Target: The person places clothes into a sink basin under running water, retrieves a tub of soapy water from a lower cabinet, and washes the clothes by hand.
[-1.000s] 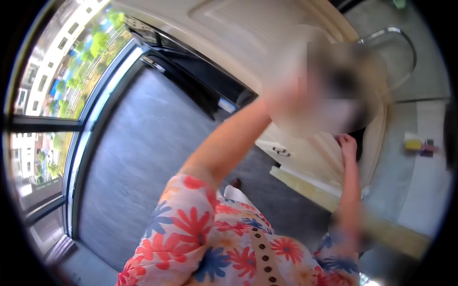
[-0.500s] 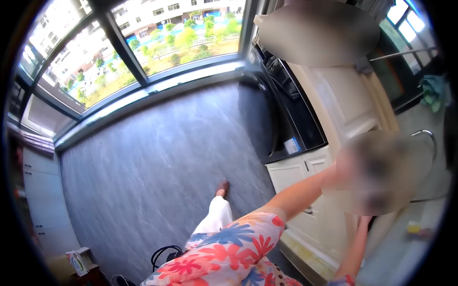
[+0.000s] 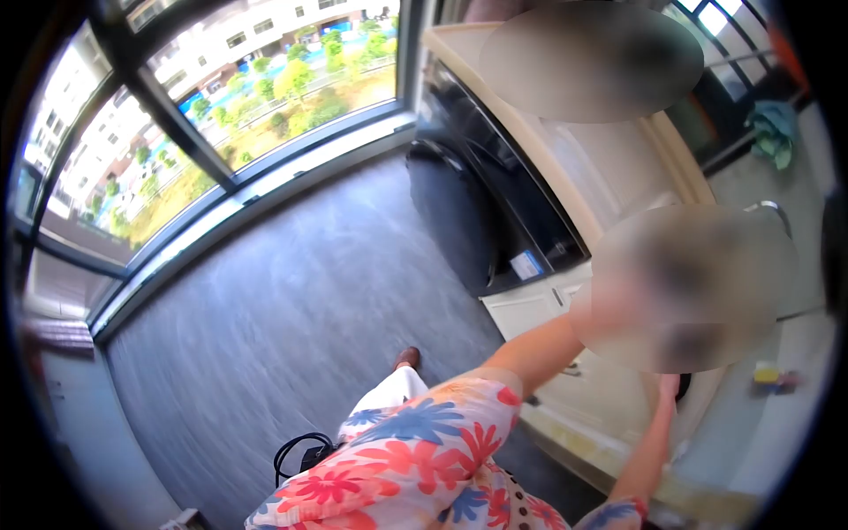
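Observation:
My left arm (image 3: 534,349) stretches to the right over the front of a pale cabinet, and my left hand (image 3: 609,305) disappears into a blurred patch at the washbasin counter. My right arm (image 3: 647,450) comes up from below. Only the lower edge of my right hand (image 3: 669,387) shows under the same patch, beside a small dark object (image 3: 684,387) I cannot make out. The fingers of both hands are hidden, along with whatever they hold. Pale counter surface surrounds the patch, with a metal tap (image 3: 770,210) just beyond it.
A black front-loading washing machine (image 3: 495,212) stands under the pale counter (image 3: 609,163). Teal cloth (image 3: 773,132) hangs at the upper right. A yellow item (image 3: 765,377) lies right of my hands. Grey floor (image 3: 291,300) stretches left to tall windows (image 3: 283,88). A second blurred patch covers the counter's far end.
The whole view has shifted, so the washing machine, tap and cloth sit farther left. Both forearms stay stretched toward the counter, slightly higher and more to the left in view.

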Tool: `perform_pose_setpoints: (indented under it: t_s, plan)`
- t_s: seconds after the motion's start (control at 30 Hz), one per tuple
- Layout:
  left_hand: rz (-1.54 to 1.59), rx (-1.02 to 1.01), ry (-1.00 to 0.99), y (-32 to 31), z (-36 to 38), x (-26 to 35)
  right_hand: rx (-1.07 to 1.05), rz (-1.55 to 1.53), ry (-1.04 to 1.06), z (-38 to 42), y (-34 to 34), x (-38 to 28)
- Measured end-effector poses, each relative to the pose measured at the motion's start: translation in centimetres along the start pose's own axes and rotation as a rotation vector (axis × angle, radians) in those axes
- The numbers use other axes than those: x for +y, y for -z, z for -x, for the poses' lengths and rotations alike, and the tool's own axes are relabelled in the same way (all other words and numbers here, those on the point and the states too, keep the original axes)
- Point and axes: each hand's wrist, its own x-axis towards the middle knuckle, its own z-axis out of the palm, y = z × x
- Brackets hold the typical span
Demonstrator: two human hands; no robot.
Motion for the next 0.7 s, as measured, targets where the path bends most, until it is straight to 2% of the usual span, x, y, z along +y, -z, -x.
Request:
perform_pose_setpoints:
  t_s: [0.03,0.1,0.2,0.23,0.27,0.3,0.37,0.43,0.5,0.57,0.63,0.7]
  plan:
    - [-0.019,0.023,-0.010,-0.4,-0.1,0.0,0.014,0.007,-0.012,0.8,0.1,0.0]
    - [0.088,-0.155,0.007,1.2,-1.0,-0.2,0.098,-0.059,0.188,0.2,-2.9,4.5]
    - [0.068,-0.139,0.037,1.5,-2.9,-0.7,0.240,-0.141,0.235,6.1,-0.2,0.1]
    - [0.052,-0.045,0.026,1.7,-3.0,-0.9,0.307,-0.131,0.292,7.1,0.0,-0.2]
    - [0.020,-0.037,0.009,1.5,-3.3,-1.1,0.299,-0.350,0.256,9.1,0.9,-1.5]
    - [-0.026,0.151,0.019,-0.8,-3.9,-1.5,0.304,-0.579,0.231,10.9,1.5,-2.9]
    - [0.014,0.339,0.003,-1.6,-3.8,-1.3,0.406,-0.750,0.182,14.3,0.2,-3.2]
    - [0.040,0.488,-0.020,-2.4,-4.0,-1.3,0.274,-0.895,0.131,16.7,-2.2,-3.2]
    - [-0.010,0.627,-0.080,-2.7,-4.2,-1.4,-0.076,-1.025,-0.076,16.5,-7.4,-1.7]
    - [-0.061,0.692,-0.108,-3.0,-4.2,-1.4,-0.398,-1.130,-0.473,14.8,-13.8,0.9]
    - [-0.070,0.671,-0.117,-3.3,-4.1,-1.4,-0.511,-1.158,-0.657,12.5,-20.1,3.4]
    - [-0.098,0.650,-0.132,-3.5,-3.9,-1.7,-0.582,-1.283,-0.716,10.5,-23.2,3.4]
